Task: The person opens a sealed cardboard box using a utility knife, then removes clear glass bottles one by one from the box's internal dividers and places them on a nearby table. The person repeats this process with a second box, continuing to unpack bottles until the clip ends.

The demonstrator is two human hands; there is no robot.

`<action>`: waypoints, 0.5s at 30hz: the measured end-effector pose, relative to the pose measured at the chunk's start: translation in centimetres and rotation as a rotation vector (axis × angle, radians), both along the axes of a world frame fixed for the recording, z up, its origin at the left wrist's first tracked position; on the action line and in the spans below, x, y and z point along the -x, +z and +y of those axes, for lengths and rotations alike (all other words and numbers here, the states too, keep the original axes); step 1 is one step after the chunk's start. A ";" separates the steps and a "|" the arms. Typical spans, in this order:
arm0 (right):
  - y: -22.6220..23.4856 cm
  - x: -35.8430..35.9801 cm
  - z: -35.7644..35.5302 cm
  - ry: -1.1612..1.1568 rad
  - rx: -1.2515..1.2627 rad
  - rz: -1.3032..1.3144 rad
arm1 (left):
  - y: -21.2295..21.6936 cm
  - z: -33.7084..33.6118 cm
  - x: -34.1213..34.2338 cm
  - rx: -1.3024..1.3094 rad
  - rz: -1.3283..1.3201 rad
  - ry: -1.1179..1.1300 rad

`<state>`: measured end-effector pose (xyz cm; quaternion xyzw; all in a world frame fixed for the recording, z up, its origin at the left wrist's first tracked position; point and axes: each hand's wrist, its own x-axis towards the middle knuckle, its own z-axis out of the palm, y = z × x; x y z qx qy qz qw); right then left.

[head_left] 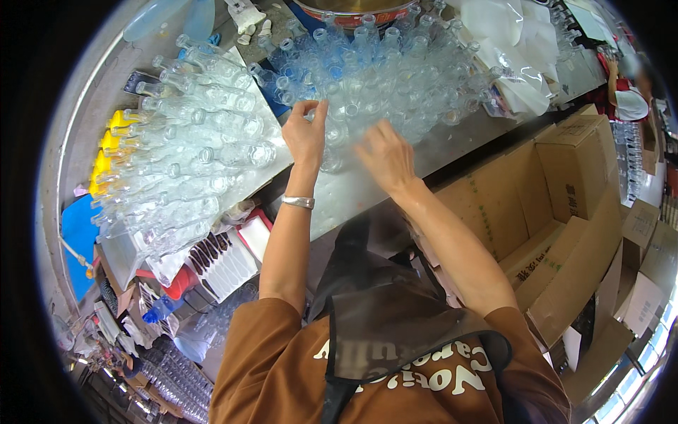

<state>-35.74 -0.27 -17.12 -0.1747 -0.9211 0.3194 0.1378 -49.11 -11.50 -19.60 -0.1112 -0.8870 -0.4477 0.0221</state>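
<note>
Step in hand, as judged: picking clear glass bottles off the upright bottle cluster (381,71) on the steel bench (367,187). Left hand (305,134) at cluster's near edge, fingers pinched on 1 bottle neck (319,116). Right hand (385,157) just right of it, palm down over near-edge bottles; fingers curled, grip cannot be told. Laid-flat bottle rows (183,155) lie left of cluster; open cardboard boxes (558,205) below-right of it. Next move calls for a straight lift w/o knocking neighbours.

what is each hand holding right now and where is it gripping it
The left hand pinches a clear glass bottle near its neck. The right hand rests on the heap of bottles; whether it grips one cannot be told.
</note>
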 end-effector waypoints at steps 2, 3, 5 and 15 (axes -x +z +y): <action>-0.6 0.0 0.0 0.014 -0.026 0.009 | -0.1 0.3 -0.3 -0.076 -0.028 0.033; -1.0 -0.1 0.0 -0.005 -0.031 0.043 | -0.1 0.3 -0.6 -0.117 -0.045 0.060; -1.3 -0.3 -0.3 -0.041 -0.037 0.113 | -0.2 -0.1 -1.0 -0.181 -0.030 0.092; 1.9 -2.4 -3.0 0.042 0.353 0.267 | -2.1 -2.0 -2.8 -0.338 0.109 0.041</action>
